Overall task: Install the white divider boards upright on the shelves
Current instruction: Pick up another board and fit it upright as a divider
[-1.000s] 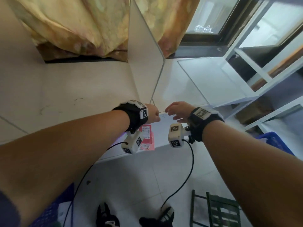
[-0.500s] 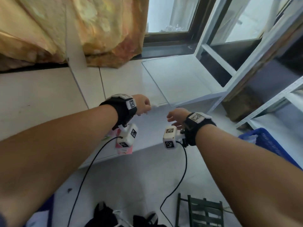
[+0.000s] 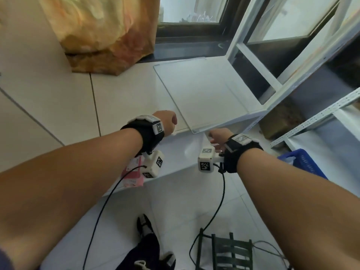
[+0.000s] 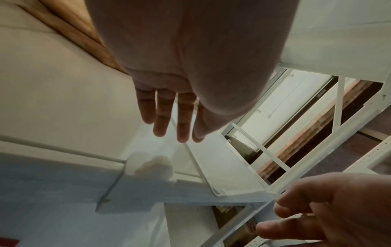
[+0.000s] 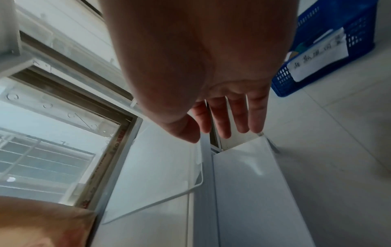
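Both grips loose (fingers straight), left hand (image 3: 167, 121) and right hand (image 3: 219, 135) above divider board (image 3: 198, 94)

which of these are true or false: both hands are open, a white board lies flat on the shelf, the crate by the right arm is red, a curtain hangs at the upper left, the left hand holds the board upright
1. Both hands are open. True: the left hand and right hand show straight fingers.
2. A white board lies flat on the shelf. True.
3. The crate is red. False: the crate is blue.
4. A curtain hangs at the upper left. True.
5. The left hand holds the board upright. False: it holds nothing, and the board lies flat.
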`<control>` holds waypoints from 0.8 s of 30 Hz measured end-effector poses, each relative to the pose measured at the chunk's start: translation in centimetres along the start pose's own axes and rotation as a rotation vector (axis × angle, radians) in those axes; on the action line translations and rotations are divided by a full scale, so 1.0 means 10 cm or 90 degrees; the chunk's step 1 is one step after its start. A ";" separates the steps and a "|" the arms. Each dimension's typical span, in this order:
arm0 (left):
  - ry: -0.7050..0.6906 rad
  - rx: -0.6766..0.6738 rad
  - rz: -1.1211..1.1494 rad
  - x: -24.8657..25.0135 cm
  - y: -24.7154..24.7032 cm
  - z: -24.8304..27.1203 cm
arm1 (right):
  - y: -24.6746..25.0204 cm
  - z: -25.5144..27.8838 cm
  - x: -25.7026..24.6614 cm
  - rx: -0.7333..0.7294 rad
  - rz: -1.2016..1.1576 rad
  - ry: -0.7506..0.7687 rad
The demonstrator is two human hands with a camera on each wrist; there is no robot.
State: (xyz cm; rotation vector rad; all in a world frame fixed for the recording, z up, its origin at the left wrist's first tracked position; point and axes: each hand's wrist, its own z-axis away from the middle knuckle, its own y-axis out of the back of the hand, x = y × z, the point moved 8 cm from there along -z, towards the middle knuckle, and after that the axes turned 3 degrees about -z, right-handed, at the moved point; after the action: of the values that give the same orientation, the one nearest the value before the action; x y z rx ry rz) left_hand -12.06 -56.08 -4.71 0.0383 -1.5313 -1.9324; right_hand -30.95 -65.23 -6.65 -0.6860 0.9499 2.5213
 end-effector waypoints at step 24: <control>-0.120 -0.034 -0.035 0.24 -0.10 -0.32 | 0.03 -0.36 -0.09 0.030 -0.452 -0.081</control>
State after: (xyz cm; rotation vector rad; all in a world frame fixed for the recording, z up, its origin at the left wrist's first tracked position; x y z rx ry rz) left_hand -13.10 -59.98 -5.73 -0.1311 -1.6127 -2.0688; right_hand -29.28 -68.08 -8.38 -0.6860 0.5784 1.8818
